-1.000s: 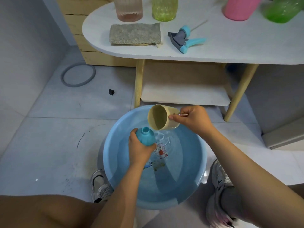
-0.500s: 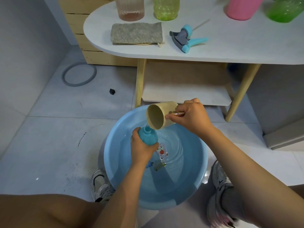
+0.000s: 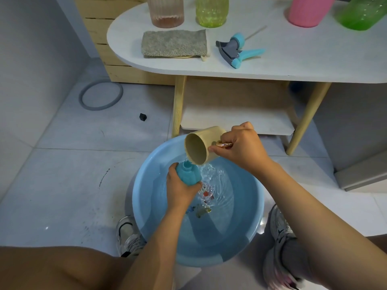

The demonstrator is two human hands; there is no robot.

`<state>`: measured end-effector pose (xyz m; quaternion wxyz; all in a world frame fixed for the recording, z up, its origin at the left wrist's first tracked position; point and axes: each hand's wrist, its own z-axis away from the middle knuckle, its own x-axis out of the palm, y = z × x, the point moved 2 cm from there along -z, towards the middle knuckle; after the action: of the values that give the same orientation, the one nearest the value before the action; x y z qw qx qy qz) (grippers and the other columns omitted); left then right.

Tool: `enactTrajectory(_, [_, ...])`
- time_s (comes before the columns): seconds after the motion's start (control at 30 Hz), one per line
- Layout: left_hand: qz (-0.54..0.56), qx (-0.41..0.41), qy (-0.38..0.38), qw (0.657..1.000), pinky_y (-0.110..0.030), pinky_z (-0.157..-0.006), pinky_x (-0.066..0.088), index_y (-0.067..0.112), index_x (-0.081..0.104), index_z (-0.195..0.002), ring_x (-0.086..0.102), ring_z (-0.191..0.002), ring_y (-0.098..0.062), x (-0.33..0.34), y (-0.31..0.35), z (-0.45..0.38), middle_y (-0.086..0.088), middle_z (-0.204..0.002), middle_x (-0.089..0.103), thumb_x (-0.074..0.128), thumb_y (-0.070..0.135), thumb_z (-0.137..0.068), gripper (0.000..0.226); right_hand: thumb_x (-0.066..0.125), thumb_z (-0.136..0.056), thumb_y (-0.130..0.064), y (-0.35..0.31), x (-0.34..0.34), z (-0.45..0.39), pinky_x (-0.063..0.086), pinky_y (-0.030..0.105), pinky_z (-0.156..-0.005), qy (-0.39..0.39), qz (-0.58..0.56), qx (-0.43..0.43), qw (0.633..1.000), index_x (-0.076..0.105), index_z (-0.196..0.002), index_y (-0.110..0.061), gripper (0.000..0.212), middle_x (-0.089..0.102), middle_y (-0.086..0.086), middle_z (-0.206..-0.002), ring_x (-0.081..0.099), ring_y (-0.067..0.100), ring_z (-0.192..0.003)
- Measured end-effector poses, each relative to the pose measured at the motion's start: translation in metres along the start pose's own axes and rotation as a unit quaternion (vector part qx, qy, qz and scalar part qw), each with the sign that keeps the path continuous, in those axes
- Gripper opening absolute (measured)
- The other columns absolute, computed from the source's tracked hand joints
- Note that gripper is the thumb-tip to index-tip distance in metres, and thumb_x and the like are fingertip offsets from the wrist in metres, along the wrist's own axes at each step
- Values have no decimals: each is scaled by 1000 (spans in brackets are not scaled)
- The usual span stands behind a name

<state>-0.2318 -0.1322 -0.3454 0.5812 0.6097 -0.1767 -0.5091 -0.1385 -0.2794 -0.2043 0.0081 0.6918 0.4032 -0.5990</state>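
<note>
Beyond both hands stands a white table (image 3: pixel 293 59). On it lie a grey cloth (image 3: pixel 173 42) and a blue spray head (image 3: pixel 236 50). Behind these stand a ribbed pink glass (image 3: pixel 165 11), a yellow-green bottle (image 3: pixel 211 11), a pink container (image 3: pixel 307 11) and a green bottle (image 3: pixel 360 13). Far to the left of the left hand, a grey ring (image 3: pixel 100 95) and a small black piece (image 3: pixel 142 117) lie on the floor tiles. Nothing stands between the hands and the camera.

Under both hands is a blue basin (image 3: pixel 247 216) with water, placed between the person's two shoes.

The left hand (image 3: pixel 180 191) grips a blue bottle (image 3: pixel 187 173) around its body and holds it upright over the basin, with the open neck at the top. The right hand (image 3: pixel 240 147), up and to the right of it, pinches the handle of a beige cup (image 3: pixel 204 146). The cup is tilted, with its mouth towards the bottle. Its lower rim is just above the bottle neck. A thin stream of water (image 3: pixel 188 159) runs from the rim to the neck, and some splashes into the basin just right of the bottle.

On the basin bottom, below the left hand, is a coloured print (image 3: pixel 206 194). The ripples distort it, so I cannot read any writing there.
</note>
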Motion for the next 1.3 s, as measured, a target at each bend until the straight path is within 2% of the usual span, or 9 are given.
enactTrajectory(0.07, [-2, 1, 1, 1000, -18, -73, 40, 27, 42, -116, 52, -100, -13, 0, -1, 0, 7, -112, 50, 88, 18, -54, 78, 77, -73, -32, -2, -1, -1, 16, 23, -69, -1, 8, -7, 1000, 57, -53, -4, 40, 38, -1, -48, 26, 10, -49])
enactTrajectory(0.23, [-8, -2, -4, 1000, -27, -80, 45, 28, 40, -118, 52, -101, -14, 0, -1, 0, 5, -115, 51, 88, 18, -55, 79, 74, -76, -34, -2, -1, -2, 19, 23, -74, -6, 30, -17, 999, 61, -57, -5, 38, 45, 2, -52, 33, 17, -55])
enactTrajectory(0.37, [-10, -1, -5, 1000, -11, -68, 39, 30, 39, -114, 50, -99, -11, 0, 1, 0, 6, -112, 50, 87, 16, -56, 77, 74, -77, -33, -2, 0, -1, 17, 22, -72, -2, 40, -22, 999, 62, -57, -3, 38, 48, 6, -52, 34, 18, -56])
enactTrajectory(0.47, [-15, -3, -5, 1000, -8, -63, 35, 33, 36, -113, 48, -97, -8, -1, 1, 1, 9, -110, 48, 88, 18, -57, 78, 73, -77, -34, -2, 0, -1, 16, 21, -73, 0, 50, -27, 998, 64, -59, -4, 36, 54, 9, -55, 36, 18, -58])
enactTrajectory(0.63, [-23, -1, -5, 1000, -10, -65, 36, 34, 36, -109, 49, -94, -9, -1, 1, 1, 10, -107, 48, 88, 18, -55, 76, 74, -77, -33, -4, -1, -1, 18, 23, -72, 6, 49, -34, 998, 63, -57, -4, 36, 52, 8, -52, 34, 17, -56])
enactTrajectory(0.73, [-25, -4, -4, 1000, -17, -71, 40, 31, 37, -112, 50, -97, -11, -1, 0, 1, 6, -111, 49, 88, 18, -55, 77, 74, -77, -32, -6, -2, -1, 17, 24, -71, 6, 54, -42, 998, 62, -56, -5, 36, 45, 3, -51, 33, 17, -55])
enactTrajectory(0.83, [-27, -1, -1, 1000, -18, -68, 41, 31, 38, -110, 52, -96, -13, -1, 0, 1, 5, -110, 51, 87, 17, -55, 76, 73, -77, -35, -5, -2, -2, 18, 24, -71, 6, 60, -43, 997, 64, -58, -6, 35, 50, 6, -52, 35, 18, -55])
enactTrajectory(0.93, [-22, 0, 1, 1000, -24, -74, 43, 30, 39, -110, 53, -98, -15, 0, 0, 1, 3, -111, 52, 88, 16, -55, 75, 72, -78, -36, -5, -1, -1, 18, 24, -71, 2, 62, -48, 997, 64, -59, -6, 36, 52, 7, -53, 35, 18, -55])
enactTrajectory(1.3, [-23, -11, 1, 1000, -26, -80, 48, 26, 40, -119, 53, -104, -16, 1, 1, 1, 2, -117, 51, 88, 19, -57, 78, 76, -73, -30, -7, 5, 0, 23, 28, -69, 15, 57, -68, 996, 59, -51, -11, 34, 46, 6, -48, 37, 24, -54])
